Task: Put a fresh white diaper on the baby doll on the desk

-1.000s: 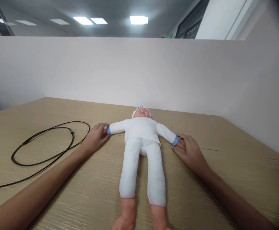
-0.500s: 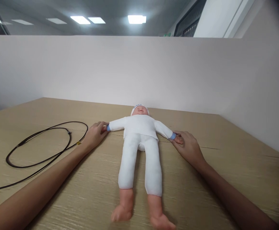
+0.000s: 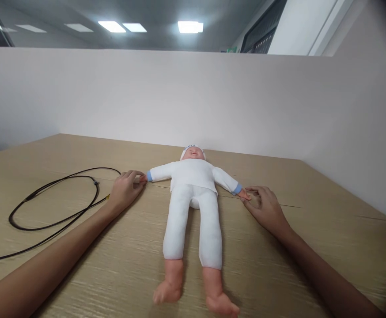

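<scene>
A baby doll (image 3: 194,194) in a white suit and cap lies face up on the wooden table (image 3: 312,229), arms spread and bare feet toward me. My left hand (image 3: 124,191) rests on the table at the end of the doll's arm on the left, its curled fingers pinching the tip of the doll's small pink hand. My right hand (image 3: 266,208) lies at the end of the other arm, fingers curled around that pink hand just past the blue cuff.
A black cable (image 3: 54,203) lies in a loop on the table to the left of my left forearm and runs off the left edge. A white partition wall (image 3: 193,97) stands along the far and right sides of the table.
Both hands have slid outward from the doll's blue cuffs to its hands, so the arms lie stretched. The doll's feet have come fully into view.
</scene>
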The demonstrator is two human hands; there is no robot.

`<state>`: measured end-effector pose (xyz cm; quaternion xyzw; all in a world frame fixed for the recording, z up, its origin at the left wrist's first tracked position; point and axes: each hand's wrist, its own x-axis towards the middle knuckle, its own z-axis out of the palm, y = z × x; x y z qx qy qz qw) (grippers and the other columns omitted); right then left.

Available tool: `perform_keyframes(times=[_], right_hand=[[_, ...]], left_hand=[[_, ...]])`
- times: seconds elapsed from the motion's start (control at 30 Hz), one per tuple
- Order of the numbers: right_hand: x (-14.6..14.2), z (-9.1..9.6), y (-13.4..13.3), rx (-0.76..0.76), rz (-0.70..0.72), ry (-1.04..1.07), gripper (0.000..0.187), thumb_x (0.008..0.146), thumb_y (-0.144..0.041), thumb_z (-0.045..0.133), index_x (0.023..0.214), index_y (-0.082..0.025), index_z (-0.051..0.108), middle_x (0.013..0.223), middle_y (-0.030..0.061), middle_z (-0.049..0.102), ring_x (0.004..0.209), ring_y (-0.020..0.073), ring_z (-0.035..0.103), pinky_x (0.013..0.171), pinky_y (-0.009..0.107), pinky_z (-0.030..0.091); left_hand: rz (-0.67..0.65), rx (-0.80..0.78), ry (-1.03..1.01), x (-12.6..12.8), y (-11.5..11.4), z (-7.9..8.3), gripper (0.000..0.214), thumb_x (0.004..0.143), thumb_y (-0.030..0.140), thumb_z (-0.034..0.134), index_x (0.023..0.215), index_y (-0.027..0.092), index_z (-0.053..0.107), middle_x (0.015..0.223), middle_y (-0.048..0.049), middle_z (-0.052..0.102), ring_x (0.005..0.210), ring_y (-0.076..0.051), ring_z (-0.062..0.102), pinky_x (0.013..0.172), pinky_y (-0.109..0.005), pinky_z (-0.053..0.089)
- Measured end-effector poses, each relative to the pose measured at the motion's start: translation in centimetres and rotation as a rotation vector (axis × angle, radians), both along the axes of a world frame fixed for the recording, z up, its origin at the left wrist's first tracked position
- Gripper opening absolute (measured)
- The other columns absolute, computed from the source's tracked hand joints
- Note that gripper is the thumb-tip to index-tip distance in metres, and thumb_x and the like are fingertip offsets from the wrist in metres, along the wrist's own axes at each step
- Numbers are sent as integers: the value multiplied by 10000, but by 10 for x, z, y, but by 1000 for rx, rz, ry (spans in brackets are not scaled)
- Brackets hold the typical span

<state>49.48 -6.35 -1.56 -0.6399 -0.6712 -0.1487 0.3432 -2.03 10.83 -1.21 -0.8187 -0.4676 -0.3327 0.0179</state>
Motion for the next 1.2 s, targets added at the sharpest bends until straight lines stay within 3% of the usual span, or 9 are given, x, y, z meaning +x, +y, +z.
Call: perform_keyframes(times=[0.3, 0.6, 0.7, 0.9, 1.07, 1.2], right_hand=[[-7, 6, -5, -26, -43, -18, 185, 953, -403, 618, 994, -232, 674, 1013, 122, 781, 989, 354, 715, 899, 490, 529], [-5, 6, -3, -51, -18, 72, 343, 1017, -517, 548, 980, -210, 695, 999, 140, 782, 881, 299, 736, 816, 425, 583], [-6, 7, -7, -91, -53, 68, 368, 1029, -507, 528, 999, -200, 729, 1040, 154, 800, 942, 311, 747, 871, 439, 595], [-28, 7, -27, -211, -144, 3, 502, 1084, -490, 483, 1299, -135, 766, 1350, 199, 779, 1274, 365, 686, 1139, 488, 525], [-57, 2, -46, -371, -250, -25, 701, 1098, -461, 469, 1670, -56, 482, 1714, 227, 505, 1583, 381, 477, 1321, 506, 363], [-77, 4, -68, -482, -349, -19, 785, 1115, -487, 445, 1755, -54, 308, 1789, 262, 358, 1655, 420, 376, 1327, 577, 344]], left_hand=[[46, 40, 7, 2, -2, 2, 346, 1082, 501, 576, 1000, 214, 752, 1052, -112, 819, 981, -320, 718, 908, -433, 506], [43, 49, 8, 0, 6, -8, 311, 1074, 453, 589, 992, 198, 746, 1010, -108, 788, 966, -297, 709, 872, -399, 505], [26, 29, 3, 0, 2, -8, 284, 1064, 424, 585, 1029, 195, 749, 1055, -118, 792, 1018, -311, 713, 918, -416, 516], [14, -26, 2, 1, -16, -9, 392, 1067, 447, 535, 1243, 163, 740, 1268, -154, 781, 1188, -356, 685, 1064, -479, 510], [77, -79, -26, 4, -46, -15, 594, 1039, 474, 554, 1522, 133, 604, 1515, -223, 657, 1384, -457, 577, 1154, -611, 455], [97, -111, -105, 4, -74, -13, 713, 1024, 482, 570, 1608, 81, 484, 1547, -295, 588, 1424, -501, 543, 1167, -693, 424]])
